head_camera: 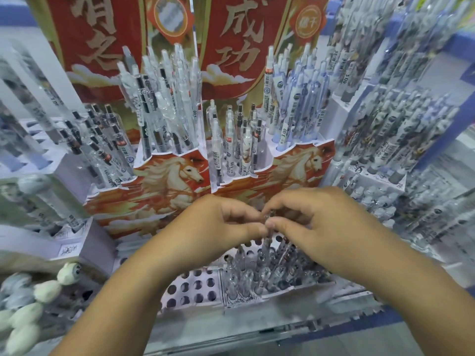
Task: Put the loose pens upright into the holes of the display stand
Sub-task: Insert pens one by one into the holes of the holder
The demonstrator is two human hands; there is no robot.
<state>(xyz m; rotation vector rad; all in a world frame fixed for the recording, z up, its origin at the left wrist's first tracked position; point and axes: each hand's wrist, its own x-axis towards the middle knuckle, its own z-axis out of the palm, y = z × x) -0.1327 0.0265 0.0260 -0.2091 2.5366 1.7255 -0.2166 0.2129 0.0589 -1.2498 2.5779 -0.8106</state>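
A white display stand with rows of round holes lies low in front of me. Its right part holds several clear pens standing upright. My left hand and my right hand meet above them. Both pinch the top of one clear pen between thumb and fingers. That pen stands nearly upright, its lower end down among the other pens; whether it sits in a hole is hidden.
Behind stands a red tiered stand with a horse picture, full of upright pens. More pen racks crowd the right side and the left. White plush toys lie at the lower left. A metal shelf edge runs in front.
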